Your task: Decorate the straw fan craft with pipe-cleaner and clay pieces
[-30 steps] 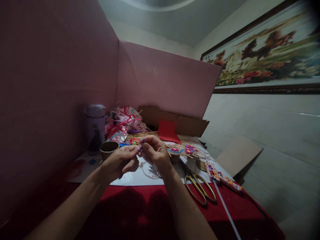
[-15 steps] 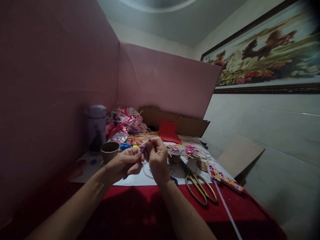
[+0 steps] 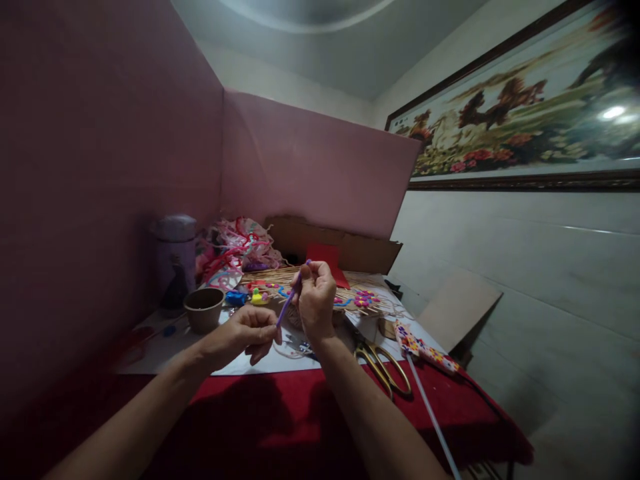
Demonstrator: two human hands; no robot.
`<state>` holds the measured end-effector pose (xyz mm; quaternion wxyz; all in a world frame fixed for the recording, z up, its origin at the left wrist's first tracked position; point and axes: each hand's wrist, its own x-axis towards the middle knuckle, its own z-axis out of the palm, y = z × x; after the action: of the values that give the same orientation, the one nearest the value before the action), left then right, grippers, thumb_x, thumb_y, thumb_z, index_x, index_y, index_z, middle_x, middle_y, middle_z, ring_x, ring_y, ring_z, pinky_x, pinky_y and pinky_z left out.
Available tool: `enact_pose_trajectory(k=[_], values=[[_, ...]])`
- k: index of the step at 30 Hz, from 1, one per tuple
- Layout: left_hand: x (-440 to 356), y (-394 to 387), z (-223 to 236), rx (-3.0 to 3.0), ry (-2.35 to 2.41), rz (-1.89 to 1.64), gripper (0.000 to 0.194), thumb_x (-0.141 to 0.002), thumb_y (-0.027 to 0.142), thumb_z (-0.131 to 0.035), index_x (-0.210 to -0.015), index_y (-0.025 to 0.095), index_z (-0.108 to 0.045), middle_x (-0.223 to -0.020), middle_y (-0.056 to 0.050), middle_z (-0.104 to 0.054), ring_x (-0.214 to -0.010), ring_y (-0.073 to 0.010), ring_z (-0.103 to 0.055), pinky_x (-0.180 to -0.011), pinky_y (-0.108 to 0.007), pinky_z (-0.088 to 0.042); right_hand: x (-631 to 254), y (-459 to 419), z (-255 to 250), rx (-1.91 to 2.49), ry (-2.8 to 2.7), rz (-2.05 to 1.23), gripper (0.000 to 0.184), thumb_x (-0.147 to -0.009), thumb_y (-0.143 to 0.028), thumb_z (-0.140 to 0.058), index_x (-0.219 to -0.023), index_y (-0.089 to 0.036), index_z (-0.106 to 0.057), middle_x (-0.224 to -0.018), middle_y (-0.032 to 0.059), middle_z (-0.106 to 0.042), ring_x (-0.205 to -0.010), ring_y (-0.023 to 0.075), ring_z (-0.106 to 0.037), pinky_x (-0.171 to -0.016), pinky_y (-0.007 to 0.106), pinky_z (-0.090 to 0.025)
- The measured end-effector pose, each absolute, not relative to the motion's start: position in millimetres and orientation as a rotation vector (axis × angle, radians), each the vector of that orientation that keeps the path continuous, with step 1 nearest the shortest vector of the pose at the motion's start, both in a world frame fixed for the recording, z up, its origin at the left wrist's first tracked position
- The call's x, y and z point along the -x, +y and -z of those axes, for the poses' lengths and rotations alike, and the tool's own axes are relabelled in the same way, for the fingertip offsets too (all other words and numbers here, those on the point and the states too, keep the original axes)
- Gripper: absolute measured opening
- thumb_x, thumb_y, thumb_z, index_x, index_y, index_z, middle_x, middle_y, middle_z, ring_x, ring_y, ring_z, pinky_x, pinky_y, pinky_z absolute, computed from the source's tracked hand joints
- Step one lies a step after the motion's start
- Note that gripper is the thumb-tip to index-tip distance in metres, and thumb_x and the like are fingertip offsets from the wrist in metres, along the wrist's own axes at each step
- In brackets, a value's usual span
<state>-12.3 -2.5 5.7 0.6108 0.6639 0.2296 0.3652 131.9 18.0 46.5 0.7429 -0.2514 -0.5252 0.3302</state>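
A thin purple strip (image 3: 289, 304) runs taut between my two hands above the table. My right hand (image 3: 316, 301) is closed round its upper end, raised above the straw mat (image 3: 280, 275). My left hand (image 3: 243, 335) pinches the lower end, a little nearer to me and lower. Under my hands lie a white sheet (image 3: 270, 360) and a loop of pale cord (image 3: 295, 351). Small coloured beads and flowers (image 3: 367, 298) decorate the mat.
Gold-handled scissors (image 3: 383, 367) lie right of my wrist, beside a bead-covered stick (image 3: 425, 348). A brown bowl (image 3: 203, 309), a lilac flask (image 3: 173, 257) and a heap of pink cords (image 3: 240, 243) stand at left. Pink screens and a cardboard box (image 3: 360, 250) close the back.
My hands were pinched together at first. The right hand has risen and drawn the purple strip out, so the hands now stand apart. The view has shifted slightly left.
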Motion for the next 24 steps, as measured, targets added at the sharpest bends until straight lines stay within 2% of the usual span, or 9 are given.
enact_pose_trajectory(k=[6,9,13,17,21,24], values=[[8,0,-5,-1.448,0.586,-0.955,0.029,-0.08,0.041,-0.057,-0.069,0.014,-0.056,-0.036,0.003,-0.05,-0.031,-0.0039,-0.03,-0.037,-0.019,-0.013,-138,18,-30,0.39,-1.282,-0.972,0.019,-0.084,-0.038,-0.054,-0.085,-0.02,-0.048,-0.071,-0.0029,-0.059,-0.04,0.0039,-0.041,-0.037,0.017,-0.033],[8,0,-4,-1.461,0.571,-0.955,0.03,-0.081,0.041,-0.055,-0.07,0.014,-0.057,-0.037,0.001,-0.052,-0.031,-0.0048,-0.032,-0.036,-0.019,-0.016,-138,19,-18,0.418,-1.385,-1.058,0.023,-0.077,-0.039,-0.061,-0.086,-0.018,-0.054,-0.062,-0.0045,-0.053,-0.039,0.0042,-0.034,-0.037,0.017,-0.028],[7,-2,-5,-1.487,0.57,-0.974,0.03,-0.083,0.041,-0.054,-0.075,0.013,-0.06,-0.052,-0.006,-0.065,-0.041,-0.0084,-0.046,-0.042,-0.02,-0.028,-138,18,-10,0.526,-1.463,-0.914,0.023,-0.076,-0.036,-0.062,-0.067,-0.017,-0.052,-0.054,-0.0059,-0.044,-0.045,0.006,-0.034,-0.041,0.018,-0.029],[4,-3,-9,-1.447,0.615,-1.156,0.03,-0.081,0.04,-0.057,-0.084,0.012,-0.066,-0.075,-0.01,-0.069,-0.063,-0.0133,-0.055,-0.057,-0.023,-0.039,-140,14,-11,0.622,-1.43,-0.791,0.023,-0.083,-0.038,-0.054,-0.072,-0.019,-0.05,-0.057,-0.0051,-0.045,-0.048,0.008,-0.039,-0.044,0.019,-0.032],[5,-3,-10,-1.493,0.647,-1.145,0.021,-0.076,0.032,-0.065,-0.082,0.012,-0.069,-0.071,-0.008,-0.069,-0.062,-0.0125,-0.054,-0.058,-0.023,-0.038,-141,9,-12,0.681,-1.485,-0.643,0.02,-0.085,-0.036,-0.052,-0.074,-0.019,-0.051,-0.062,-0.0038,-0.048,-0.054,0.0098,-0.043,-0.049,0.02,-0.034],[5,-3,-9,-1.511,0.637,-1.117,0.02,-0.075,0.03,-0.065,-0.084,0.012,-0.069,-0.068,-0.008,-0.07,-0.059,-0.0124,-0.053,-0.057,-0.024,-0.038,-141,9,-12,0.701,-1.488,-0.565,0.018,-0.086,-0.033,-0.05,-0.074,-0.019,-0.052,-0.065,-0.0035,-0.049,-0.057,0.0102,-0.045,-0.053,0.021,-0.035]])
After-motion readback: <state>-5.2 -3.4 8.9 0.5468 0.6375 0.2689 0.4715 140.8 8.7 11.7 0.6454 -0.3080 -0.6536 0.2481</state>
